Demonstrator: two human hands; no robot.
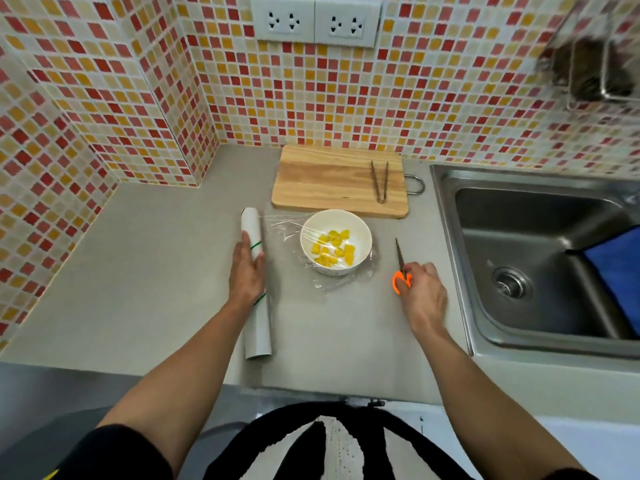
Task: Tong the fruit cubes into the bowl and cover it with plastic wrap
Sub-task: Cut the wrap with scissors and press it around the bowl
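A white bowl (360, 233) stands mid-counter with several yellow fruit cubes (334, 251) inside. Clear plastic wrap (280, 227) stretches over the bowl and runs left to the long white wrap roll (258, 327). My left hand (246, 271) lies flat on that roll, pressing it to the counter. My right hand (423, 294) grips the orange handles of scissors (401, 263), whose blades point away, right of the bowl. Metal tongs (380, 181) lie on the wooden cutting board (325, 181) behind the bowl.
A steel sink (540, 258) with a blue cloth (616, 268) fills the right side. Mosaic tiled walls close off the back and left. Twin sockets (316, 20) are on the back wall, and a wire rack (595, 71) hangs at upper right.
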